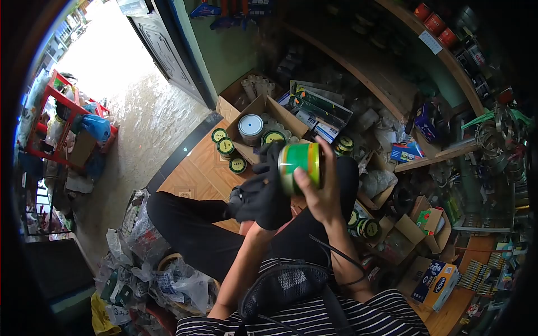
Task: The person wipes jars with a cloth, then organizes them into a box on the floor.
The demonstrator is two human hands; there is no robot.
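A green and yellow tin can (300, 166) is held up above my lap, tilted on its side and slightly blurred. My right hand (323, 196) is bare and closed on the can's right end, thumb across the front and fingers behind. My left hand (262, 193), in a black glove, grips the can's left end; its fingers are partly lost in the dark fabric. Beyond the can stands an open cardboard box (286, 113) with a larger white-lidded tin (250, 126) and a yellow-lidded can (273, 138). More yellow-lidded cans (225, 147) stand on the wooden-look floor beside it.
Plastic bags (185, 283) are heaped at my left. Several opened cartons (400, 238) and yellow-lidded cans (368, 228) are at my right, near loaded shelves (448, 50). An open door (162, 50) and a red rack (67, 120) are at the far left.
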